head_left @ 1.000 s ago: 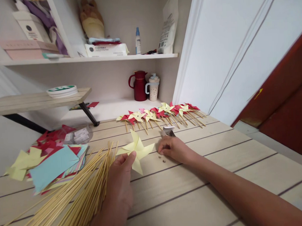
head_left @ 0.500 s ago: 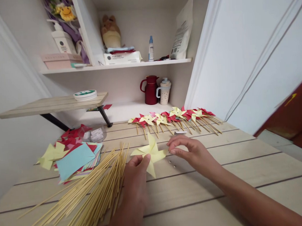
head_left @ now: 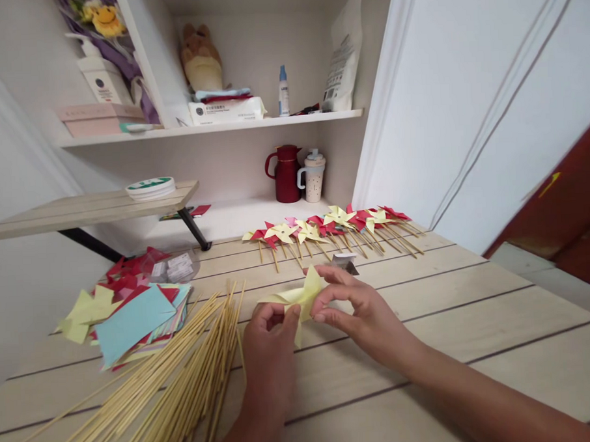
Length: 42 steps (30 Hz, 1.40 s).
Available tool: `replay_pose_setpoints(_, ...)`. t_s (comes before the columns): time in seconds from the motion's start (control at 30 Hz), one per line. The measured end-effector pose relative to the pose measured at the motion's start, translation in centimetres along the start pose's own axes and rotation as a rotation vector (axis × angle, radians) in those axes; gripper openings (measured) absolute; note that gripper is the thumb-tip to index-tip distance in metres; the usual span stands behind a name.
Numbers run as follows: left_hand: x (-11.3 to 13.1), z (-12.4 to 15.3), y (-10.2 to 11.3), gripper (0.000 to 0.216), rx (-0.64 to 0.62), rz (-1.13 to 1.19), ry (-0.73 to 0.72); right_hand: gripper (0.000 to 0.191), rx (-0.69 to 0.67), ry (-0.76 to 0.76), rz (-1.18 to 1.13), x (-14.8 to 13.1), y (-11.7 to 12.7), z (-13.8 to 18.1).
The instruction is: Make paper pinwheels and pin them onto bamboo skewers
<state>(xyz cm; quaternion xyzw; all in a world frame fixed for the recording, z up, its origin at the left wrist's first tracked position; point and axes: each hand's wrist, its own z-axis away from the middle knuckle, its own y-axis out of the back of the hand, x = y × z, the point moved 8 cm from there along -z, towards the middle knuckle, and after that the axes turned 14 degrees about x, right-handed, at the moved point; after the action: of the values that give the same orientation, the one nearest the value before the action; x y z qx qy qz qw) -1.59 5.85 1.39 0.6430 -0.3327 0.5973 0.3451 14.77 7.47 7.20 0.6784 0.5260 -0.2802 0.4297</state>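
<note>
My left hand pinches a pale yellow paper pinwheel near its middle, thumb in front. The pinwheel is tilted, and some of its blades are hidden by my fingers. Against its right side, my right hand has thumb and fingers closed; whatever tiny thing lies between those fingertips is too small to name. Just behind the right hand a small open box lies on the table. To the left of my left hand are loose thin wooden sticks.
Finished pinwheels on sticks, red, yellow and pink, lie in a row at the back of the table. At left are coloured paper sheets, a clear container and a raised wooden stand. A red jug and a cup stand behind.
My right hand has moved in from the right to meet the pinwheel. The pinwheel has been turned and tilted in my left hand. The whole view has shifted slightly.
</note>
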Motion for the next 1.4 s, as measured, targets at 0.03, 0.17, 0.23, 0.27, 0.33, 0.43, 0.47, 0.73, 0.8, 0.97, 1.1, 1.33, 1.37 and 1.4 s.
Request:
replay_pose_setpoints(0.03, 0.1, 0.0, 0.0, 0.027, 0.003, -0.019, -0.030, 0.007, -0.004, 0.006, -0.005, -0.1, 0.0, 0.0)
replay_pose_setpoints(0.17, 0.9, 0.1, 0.1, 0.024, 0.007, -0.077, -0.117, 0.011, -0.042, 0.048, 0.000, -0.7, -0.4, -0.1)
replay_pose_setpoints(0.23, 1.6, 0.3, 0.1, 0.022, 0.012, -0.097, -0.151, 0.012, -0.036, 0.066, 0.034, -0.8, -0.3, -0.1)
replay_pose_setpoints(0.27, 1.9, 0.3, 0.1, 0.022, 0.019, -0.101, -0.166, 0.012, -0.030, 0.081, 0.051, -0.8, -0.3, -0.1)
replay_pose_setpoints(0.33, 2.5, 0.5, 0.3, 0.020, 0.033, -0.104, -0.192, 0.012, -0.021, 0.119, 0.075, -1.0, -0.3, 0.0)
replay_pose_setpoints(0.43, 3.0, 0.6, 0.3, 0.019, 0.028, -0.105, -0.227, 0.013, -0.008, 0.167, 0.105, -1.1, -0.2, 0.1)
replay_pose_setpoints(0.47, 3.1, 0.7, 0.3, 0.019, 0.020, -0.106, -0.239, 0.013, -0.002, 0.178, 0.118, -1.1, -0.1, 0.1)
replay_pose_setpoints(0.73, 2.7, 1.0, 0.3, 0.017, 0.059, -0.052, -0.198, 0.015, 0.034, 0.246, 0.188, -1.2, 0.1, 0.2)
replay_pose_setpoints(0.8, 2.5, 1.1, 0.3, 0.018, 0.073, -0.059, -0.187, 0.015, 0.040, 0.251, 0.201, -1.2, 0.1, 0.2)
replay_pose_setpoints(0.97, 2.3, 1.1, 0.4, 0.018, 0.098, -0.092, -0.178, 0.013, 0.048, 0.264, 0.217, -1.3, 0.2, 0.2)
replay_pose_setpoints(1.1, 2.6, 1.3, 0.4, 0.017, 0.083, -0.077, -0.168, 0.014, 0.053, 0.281, 0.212, -1.4, 0.2, 0.2)
replay_pose_setpoints(1.33, 3.4, 1.5, 0.3, 0.017, 0.047, -0.037, -0.156, 0.013, 0.076, 0.277, 0.194, -1.4, 0.4, 0.2)
replay_pose_setpoints(1.37, 3.4, 1.5, 0.3, 0.017, 0.046, -0.037, -0.154, 0.013, 0.080, 0.277, 0.194, -1.5, 0.4, 0.2)
replay_pose_setpoints(1.4, 3.5, 1.5, 0.3, 0.017, 0.045, -0.038, -0.154, 0.013, 0.083, 0.278, 0.195, -1.5, 0.4, 0.2)
